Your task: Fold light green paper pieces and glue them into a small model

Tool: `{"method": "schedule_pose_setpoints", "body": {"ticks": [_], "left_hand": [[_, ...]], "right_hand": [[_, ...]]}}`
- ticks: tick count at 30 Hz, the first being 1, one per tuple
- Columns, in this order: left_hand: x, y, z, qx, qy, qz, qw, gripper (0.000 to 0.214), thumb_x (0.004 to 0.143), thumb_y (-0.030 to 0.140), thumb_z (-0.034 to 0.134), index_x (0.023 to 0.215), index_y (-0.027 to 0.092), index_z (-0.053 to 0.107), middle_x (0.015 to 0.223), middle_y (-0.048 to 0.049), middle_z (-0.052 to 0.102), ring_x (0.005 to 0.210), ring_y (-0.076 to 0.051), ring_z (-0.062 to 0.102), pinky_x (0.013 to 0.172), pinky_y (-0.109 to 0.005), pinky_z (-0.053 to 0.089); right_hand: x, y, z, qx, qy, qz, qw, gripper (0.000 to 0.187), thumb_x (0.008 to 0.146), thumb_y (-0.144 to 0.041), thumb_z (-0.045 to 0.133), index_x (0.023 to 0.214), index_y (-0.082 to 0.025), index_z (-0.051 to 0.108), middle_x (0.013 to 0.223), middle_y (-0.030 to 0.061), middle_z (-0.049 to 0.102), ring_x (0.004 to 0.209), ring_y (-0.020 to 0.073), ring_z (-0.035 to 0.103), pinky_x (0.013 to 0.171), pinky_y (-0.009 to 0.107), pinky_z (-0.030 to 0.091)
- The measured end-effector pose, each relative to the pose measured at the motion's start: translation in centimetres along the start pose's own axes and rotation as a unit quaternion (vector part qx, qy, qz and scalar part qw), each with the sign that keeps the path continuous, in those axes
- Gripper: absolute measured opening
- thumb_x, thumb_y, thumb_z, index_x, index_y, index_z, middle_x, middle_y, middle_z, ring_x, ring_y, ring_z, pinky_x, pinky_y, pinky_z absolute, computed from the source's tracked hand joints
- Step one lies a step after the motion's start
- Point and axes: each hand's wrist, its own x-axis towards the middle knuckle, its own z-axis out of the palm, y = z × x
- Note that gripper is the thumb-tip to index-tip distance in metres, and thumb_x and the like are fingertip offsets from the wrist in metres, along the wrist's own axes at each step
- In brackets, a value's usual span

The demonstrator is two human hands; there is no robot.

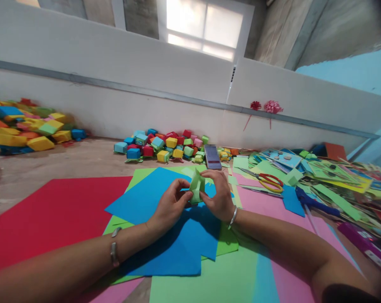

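Between my two hands is a small light green folded paper box (196,187), with its upper side standing open. My left hand (174,202) pinches the box's left side between thumb and fingers. On the right side, my right hand (218,194) grips it with thumb below and fingers at the upper edge. Both hands hover over blue paper sheets (174,248), which lie on green sheets (228,243). A red sheet (51,219) spreads out to the left.
Several finished paper cubes (158,143) sit by the wall, near a phone (212,157). A larger paper pile (29,126) is far left. Scissors (269,181), a blue-handled tool (316,202), a purple object (363,242) and paper scraps (335,202) lie right.
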Motion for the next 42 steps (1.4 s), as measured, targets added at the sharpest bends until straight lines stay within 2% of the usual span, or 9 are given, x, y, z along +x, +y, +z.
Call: {"method": "schedule_pose_setpoints", "body": {"ticks": [6, 12, 16, 23, 31, 34, 37, 40, 42], "left_hand": [[0.19, -0.15, -0.12, 0.026, 0.004, -0.009, 1.0, 0.039, 0.066, 0.044, 0.077, 0.085, 0.02, 0.054, 0.08, 0.0042, 0.062, 0.066, -0.014, 0.065, 0.06, -0.029, 0.057], [0.02, 0.21, 0.0, 0.03, 0.004, -0.026, 0.999, 0.039, 0.066, 0.046, 0.076, 0.087, 0.019, 0.058, 0.077, 0.0036, 0.063, 0.068, -0.016, 0.066, 0.06, -0.031, 0.06], [0.0, 0.3, 0.0, 0.03, 0.012, -0.026, 0.999, 0.041, 0.062, 0.048, 0.077, 0.084, 0.019, 0.058, 0.085, 0.0011, 0.066, 0.071, -0.018, 0.067, 0.059, -0.033, 0.062], [0.04, 0.19, -0.13, 0.042, 0.008, -0.041, 0.998, 0.044, 0.06, 0.054, 0.079, 0.082, 0.017, 0.066, 0.077, -0.0005, 0.068, 0.069, -0.02, 0.067, 0.059, -0.037, 0.062], [0.18, 0.18, -0.3, 0.08, 0.02, -0.009, 0.997, 0.038, 0.062, 0.051, 0.079, 0.077, 0.017, 0.073, 0.088, -0.0062, 0.074, 0.077, -0.021, 0.068, 0.064, -0.032, 0.059], [0.11, 0.29, -0.45, 0.122, 0.028, 0.036, 0.992, 0.028, 0.064, 0.044, 0.077, 0.076, 0.019, 0.074, 0.09, -0.0055, 0.073, 0.082, -0.022, 0.066, 0.063, -0.029, 0.056], [0.09, 0.23, -0.56, 0.18, 0.023, 0.087, 0.98, 0.019, 0.07, 0.038, 0.07, 0.075, 0.019, 0.071, 0.083, -0.0035, 0.069, 0.075, -0.019, 0.065, 0.058, -0.026, 0.054], [0.19, -0.02, -0.66, 0.196, 0.017, 0.101, 0.975, 0.016, 0.072, 0.036, 0.067, 0.073, 0.019, 0.068, 0.079, -0.002, 0.066, 0.07, -0.017, 0.063, 0.058, -0.026, 0.054], [0.28, -0.2, -0.73, 0.205, 0.015, 0.103, 0.973, 0.015, 0.072, 0.035, 0.066, 0.073, 0.02, 0.068, 0.078, -0.0018, 0.066, 0.07, -0.018, 0.063, 0.058, -0.026, 0.053]], "right_hand": [[0.05, 0.31, 0.05, -0.023, -0.016, -0.008, 1.0, 0.055, 0.078, -0.011, 0.058, 0.132, -0.022, 0.052, 0.106, 0.0059, 0.072, 0.104, 0.0249, 0.061, 0.092, 0.042, 0.047], [0.04, 0.22, -0.01, -0.014, -0.018, 0.009, 1.0, 0.055, 0.074, -0.011, 0.059, 0.128, -0.02, 0.058, 0.095, 0.0051, 0.07, 0.093, 0.0243, 0.06, 0.085, 0.04, 0.048], [0.0, 0.35, -0.07, -0.015, -0.042, -0.006, 0.999, 0.057, 0.074, -0.012, 0.059, 0.131, -0.022, 0.059, 0.095, 0.0043, 0.07, 0.097, 0.0245, 0.058, 0.088, 0.041, 0.046], [-0.11, 0.14, -0.16, -0.026, -0.056, 0.002, 0.998, 0.059, 0.075, -0.014, 0.059, 0.132, -0.024, 0.061, 0.086, 0.002, 0.07, 0.087, 0.0227, 0.057, 0.083, 0.04, 0.044], [0.15, -0.19, -0.33, -0.028, -0.057, -0.009, 0.998, 0.055, 0.076, -0.014, 0.056, 0.13, -0.02, 0.061, 0.077, 0.0007, 0.068, 0.081, 0.0214, 0.057, 0.08, 0.038, 0.043], [0.18, -0.25, -0.33, -0.024, -0.037, 0.004, 0.999, 0.051, 0.074, -0.014, 0.058, 0.125, -0.018, 0.063, 0.079, 0.0016, 0.067, 0.082, 0.0218, 0.056, 0.079, 0.038, 0.044], [0.19, -0.21, -0.27, -0.03, -0.035, 0.002, 0.999, 0.046, 0.076, -0.014, 0.06, 0.121, -0.019, 0.064, 0.081, 0.0017, 0.066, 0.082, 0.0213, 0.056, 0.08, 0.037, 0.045], [0.36, -0.15, -0.3, -0.061, -0.024, -0.016, 0.998, 0.035, 0.076, -0.013, 0.063, 0.11, -0.023, 0.069, 0.091, 0.0041, 0.066, 0.089, 0.0224, 0.056, 0.084, 0.038, 0.045], [0.63, -0.17, -0.46, -0.098, -0.017, -0.04, 0.994, 0.027, 0.076, -0.015, 0.065, 0.1, -0.025, 0.071, 0.11, 0.0068, 0.065, 0.103, 0.0248, 0.055, 0.089, 0.04, 0.043]]}}
